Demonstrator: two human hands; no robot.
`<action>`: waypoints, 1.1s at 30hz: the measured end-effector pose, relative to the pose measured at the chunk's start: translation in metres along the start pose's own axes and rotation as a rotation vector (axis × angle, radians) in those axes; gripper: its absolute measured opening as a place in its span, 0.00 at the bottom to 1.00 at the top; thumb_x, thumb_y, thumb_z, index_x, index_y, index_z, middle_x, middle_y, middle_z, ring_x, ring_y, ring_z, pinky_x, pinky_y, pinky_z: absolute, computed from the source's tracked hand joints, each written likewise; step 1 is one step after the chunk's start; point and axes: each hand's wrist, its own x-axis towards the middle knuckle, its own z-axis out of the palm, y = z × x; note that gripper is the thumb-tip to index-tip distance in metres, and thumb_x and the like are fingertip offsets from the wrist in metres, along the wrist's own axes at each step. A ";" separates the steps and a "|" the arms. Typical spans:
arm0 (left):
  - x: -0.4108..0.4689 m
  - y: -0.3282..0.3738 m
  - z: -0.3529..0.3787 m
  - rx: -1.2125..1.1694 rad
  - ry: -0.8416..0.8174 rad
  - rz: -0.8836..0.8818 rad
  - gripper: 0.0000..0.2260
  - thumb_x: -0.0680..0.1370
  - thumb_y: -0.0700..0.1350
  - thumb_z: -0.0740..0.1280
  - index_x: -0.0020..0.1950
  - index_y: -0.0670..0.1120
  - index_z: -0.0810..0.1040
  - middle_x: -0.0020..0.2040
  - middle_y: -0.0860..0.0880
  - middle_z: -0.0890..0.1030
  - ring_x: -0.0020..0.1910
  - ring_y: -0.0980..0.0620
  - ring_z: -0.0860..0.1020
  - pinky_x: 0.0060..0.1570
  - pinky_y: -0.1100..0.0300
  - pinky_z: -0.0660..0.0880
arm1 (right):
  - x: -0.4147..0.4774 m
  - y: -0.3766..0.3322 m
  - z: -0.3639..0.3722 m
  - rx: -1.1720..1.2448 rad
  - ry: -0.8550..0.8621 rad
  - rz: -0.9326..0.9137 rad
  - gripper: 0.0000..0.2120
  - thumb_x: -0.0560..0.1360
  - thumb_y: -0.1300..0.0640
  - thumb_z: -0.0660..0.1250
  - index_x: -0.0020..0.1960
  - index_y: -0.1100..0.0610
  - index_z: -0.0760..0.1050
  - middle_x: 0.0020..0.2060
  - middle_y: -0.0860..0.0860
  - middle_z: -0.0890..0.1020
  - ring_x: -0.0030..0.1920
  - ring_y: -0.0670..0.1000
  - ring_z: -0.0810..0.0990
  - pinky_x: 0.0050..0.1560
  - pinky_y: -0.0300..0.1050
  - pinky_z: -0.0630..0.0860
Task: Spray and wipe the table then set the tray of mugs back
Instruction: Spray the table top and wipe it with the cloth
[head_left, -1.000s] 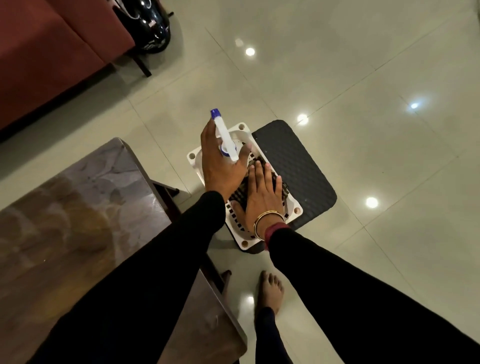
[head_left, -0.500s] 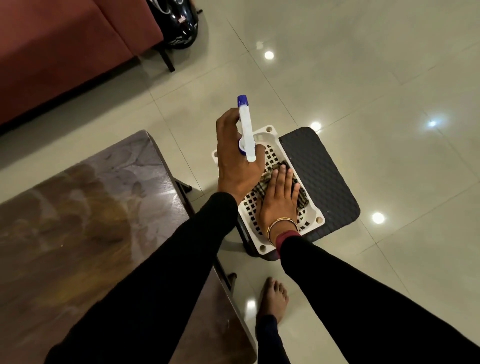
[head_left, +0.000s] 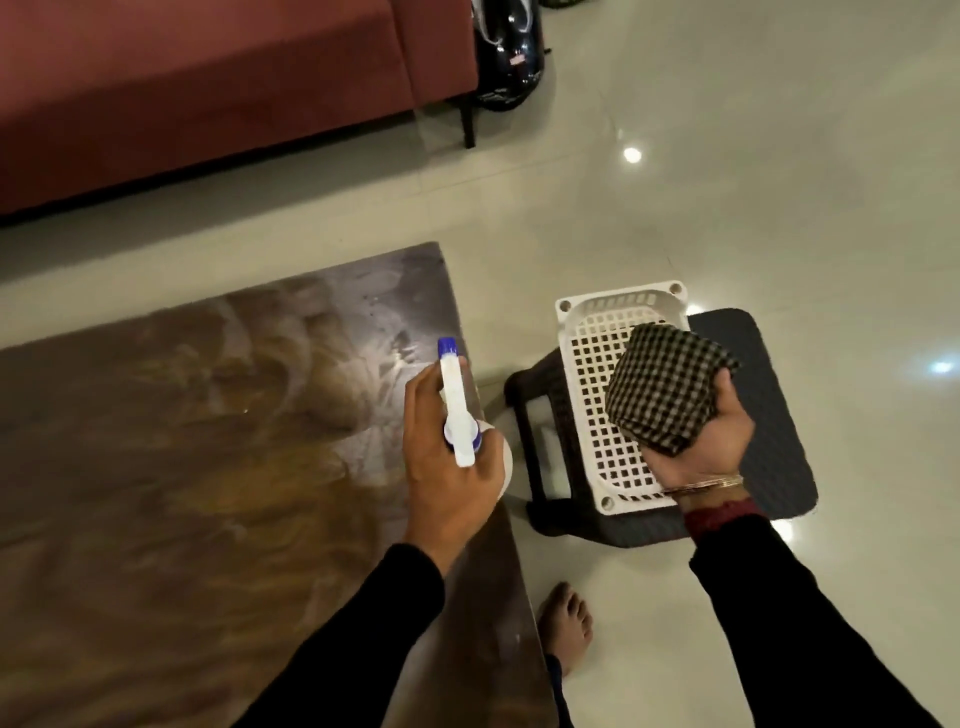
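1. Hands are working over a dark, marbled brown surface: the left hand is wrapping around a white spray bottle with a blue nozzle tip, holding it above the surface's right edge with the nozzle pointing away from the person.
2. Off to the right, the right hand is gripping a folded black-and-white checked cloth, palm up, holding it clear above a white perforated plastic basket.
3. That basket is sitting on a dark stool standing on the tiled floor just beside the surface.
4. Black sleeves are covering both arms; a thin gold bangle is circling the right wrist.
5. A bare foot is showing on the floor between the surface and the stool.
6. A red sofa is standing along the far side, with a glossy black object beside its leg, too unclear to identify.
7. No tray of mugs is showing in this view.
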 end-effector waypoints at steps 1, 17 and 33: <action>-0.004 -0.004 -0.011 0.000 -0.001 -0.043 0.32 0.69 0.27 0.72 0.69 0.48 0.70 0.61 0.50 0.76 0.60 0.64 0.74 0.60 0.75 0.67 | -0.004 0.011 0.010 0.022 -0.042 0.039 0.34 0.83 0.37 0.53 0.78 0.58 0.70 0.76 0.60 0.73 0.77 0.63 0.69 0.78 0.66 0.63; -0.007 -0.059 -0.122 0.141 -0.159 -0.438 0.10 0.67 0.36 0.70 0.42 0.48 0.75 0.35 0.49 0.77 0.35 0.50 0.76 0.34 0.59 0.72 | -0.024 0.146 0.134 -0.584 -0.015 -0.252 0.27 0.73 0.54 0.74 0.70 0.59 0.77 0.66 0.57 0.82 0.69 0.61 0.79 0.73 0.62 0.73; -0.025 -0.087 -0.172 0.068 -0.218 -0.416 0.13 0.66 0.37 0.71 0.45 0.50 0.74 0.41 0.51 0.76 0.40 0.52 0.76 0.39 0.51 0.76 | 0.037 0.279 0.198 -2.428 -0.763 -0.832 0.37 0.81 0.28 0.42 0.85 0.42 0.45 0.85 0.50 0.44 0.85 0.57 0.44 0.79 0.73 0.45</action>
